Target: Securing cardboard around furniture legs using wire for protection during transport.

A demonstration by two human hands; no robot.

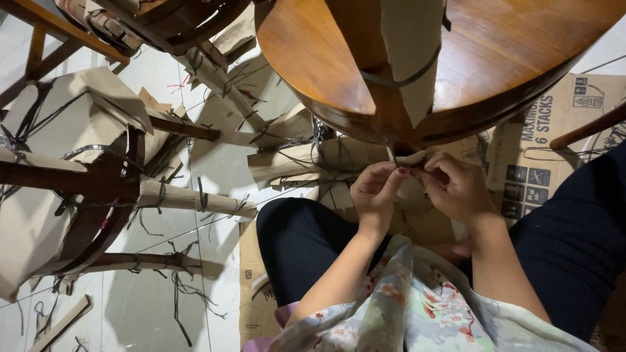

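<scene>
While the round wooden tabletop (495, 52) hangs over the work and hides what lies under its rim, the left hand (375, 192) and right hand (456, 186) meet just below that rim, both pinched narrow on a small piece of cardboard wrapping (411, 158) with a thin strap (391, 154) standing up beside it. A strip of cardboard (411, 58) bound by a dark band crosses the tabletop above them. To the left, well apart, lie dark wooden chair parts (98, 189) partly wrapped in cardboard, with loose black straps (189, 293) scattered over the white floor (150, 313), and a flattened printed carton (561, 130) lies to the right under the table.
</scene>
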